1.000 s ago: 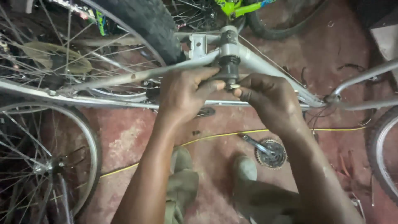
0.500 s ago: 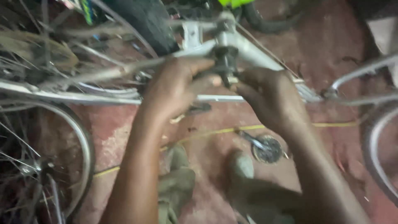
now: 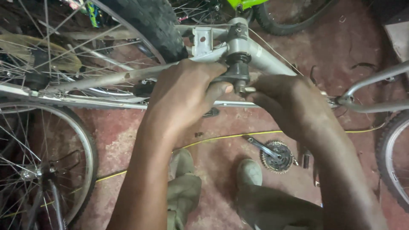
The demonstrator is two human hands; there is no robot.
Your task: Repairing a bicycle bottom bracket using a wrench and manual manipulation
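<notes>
In the upper middle of the frame, a grey metal bicycle frame (image 3: pixel 268 59) lies across the picture, and from its junction a short black cylindrical part (image 3: pixel 237 72) sticks down toward the camera. The left hand (image 3: pixel 183 96) is closed around this black part from the left side: the fingers wrap over the top of it and the thumb presses on its lower edge. The right hand (image 3: pixel 289 104) comes from the right and meets it at the same place. Its fingertips are pinched together at the small end of the black part, touching it, but I cannot tell if they hold any small piece between them.

Behind the hands, a thin silver tube (image 3: pixel 106 103) of the frame runs from the left edge to the middle. A thick black knobby tyre (image 3: pixel 149 21) is in the upper left, and a spoked silver wheel (image 3: pixel 51 170) fills the lower left corner. On the red concrete floor (image 3: pixel 128 127), in the lower middle right, a black crank arm with toothed chainring (image 3: pixel 275 155) lies flat, well apart from the hands. A thin yellow cable (image 3: pixel 221 137) crosses the floor just beside it. At the bottom, two grey-green shoes (image 3: pixel 183 164) of the person stand on the floor. Another tyre (image 3: pixel 390 157) shows at the right edge.
</notes>
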